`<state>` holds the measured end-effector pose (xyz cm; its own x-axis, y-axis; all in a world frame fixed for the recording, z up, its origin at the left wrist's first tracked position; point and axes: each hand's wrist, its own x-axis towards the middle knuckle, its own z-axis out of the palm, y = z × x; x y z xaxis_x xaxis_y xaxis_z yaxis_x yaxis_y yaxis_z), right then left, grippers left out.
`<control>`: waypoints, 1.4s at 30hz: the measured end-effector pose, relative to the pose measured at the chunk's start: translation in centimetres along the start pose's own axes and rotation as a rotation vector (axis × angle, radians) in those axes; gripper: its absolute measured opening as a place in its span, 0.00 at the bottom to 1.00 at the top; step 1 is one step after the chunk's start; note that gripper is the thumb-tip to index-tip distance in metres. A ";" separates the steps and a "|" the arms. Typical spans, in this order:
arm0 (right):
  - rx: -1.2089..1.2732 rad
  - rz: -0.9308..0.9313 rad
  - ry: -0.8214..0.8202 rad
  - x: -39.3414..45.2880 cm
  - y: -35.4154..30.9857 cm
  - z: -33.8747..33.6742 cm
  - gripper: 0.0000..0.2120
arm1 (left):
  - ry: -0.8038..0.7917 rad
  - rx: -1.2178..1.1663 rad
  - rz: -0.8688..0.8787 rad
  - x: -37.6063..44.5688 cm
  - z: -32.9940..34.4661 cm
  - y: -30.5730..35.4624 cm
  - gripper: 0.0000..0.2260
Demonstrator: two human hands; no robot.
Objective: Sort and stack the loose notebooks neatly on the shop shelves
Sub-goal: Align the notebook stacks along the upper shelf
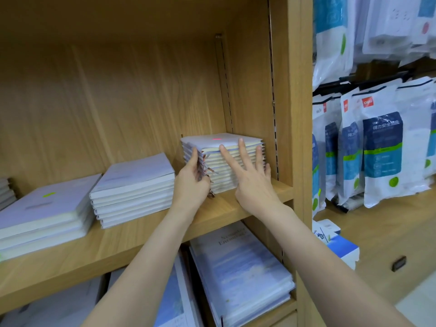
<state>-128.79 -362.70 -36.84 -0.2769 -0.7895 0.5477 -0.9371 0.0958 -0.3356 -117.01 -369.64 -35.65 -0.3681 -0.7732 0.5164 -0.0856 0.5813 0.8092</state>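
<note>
At the right end of the wooden shelf (146, 234), hard by the upright side panel (283, 114), sits the tall stack of notebooks (226, 166) that both hands are squaring. The left hand (192, 179) rests against the stack's left face, fingers nearly straight and pointing up along the spines, where thin ribbon markers (207, 169) stick out. The right hand (252, 175) lies flat on the front face, fingers (225, 154) spread and straight, pressing on the cream page edges; neither hand curls round anything. Each notebook seems light and fairly stiff, with a smooth pale cover that may be wrapped in film, so the layers are likely to slide on one another under an uneven push. The whole stack would be fairly heavy and would fan out if lifted from the top. Flat palms on two opposite faces look like the safest way to shift it; to lift it, fingers under the lowest notebook with a thumb on top would serve better. The ribbons look easy to snag or crease, so pressure on that side is best kept on the spines. To the left stand a middle stack (133, 190) and a wider stack (44, 215), and on the shelf below lie large blue-covered books (238, 267).
</note>
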 end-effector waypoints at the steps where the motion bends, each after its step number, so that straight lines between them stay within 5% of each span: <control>1: 0.003 -0.003 0.008 -0.1 0.0 0.0 0.48 | 0.005 -0.019 -0.007 0.0 0.0 0.1 0.30; 6: 0.003 0.038 0.068 -0.7 0.0 -0.2 0.44 | 0.038 -0.070 -0.003 -0.4 0.2 0.9 0.30; 11: -0.008 0.070 0.127 -1.5 0.2 -0.1 0.35 | 0.252 -0.233 -0.025 -0.5 -0.1 1.2 0.26; 20: -0.075 0.109 0.053 -2.8 0.3 0.0 0.33 | 0.047 -0.043 -0.138 -0.4 -0.5 -0.1 0.18; 25: 0.022 0.095 0.130 -4.4 0.7 0.4 0.24 | -0.151 0.021 -0.216 -1.5 -1.5 -0.7 0.22; 31: 0.042 0.156 0.004 -4.0 0.2 -0.4 0.23 | -0.287 0.301 -0.141 -1.7 -1.9 -0.3 0.28; 37: 0.112 0.157 -0.100 -4.5 -0.7 -1.8 0.24 | -0.099 0.196 -0.092 -3.4 -2.0 0.5 0.23; 42: 0.415 0.141 -0.054 -6.2 -3.7 -2.6 0.26 | -0.055 0.069 0.053 -9.5 -5.5 1.4 0.22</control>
<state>-124.15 -356.54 -37.01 -0.3742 -0.8179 0.4369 -0.7229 -0.0378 -0.6899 -108.50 -362.84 -37.86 -0.4236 -0.7268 0.5407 -0.1278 0.6389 0.7586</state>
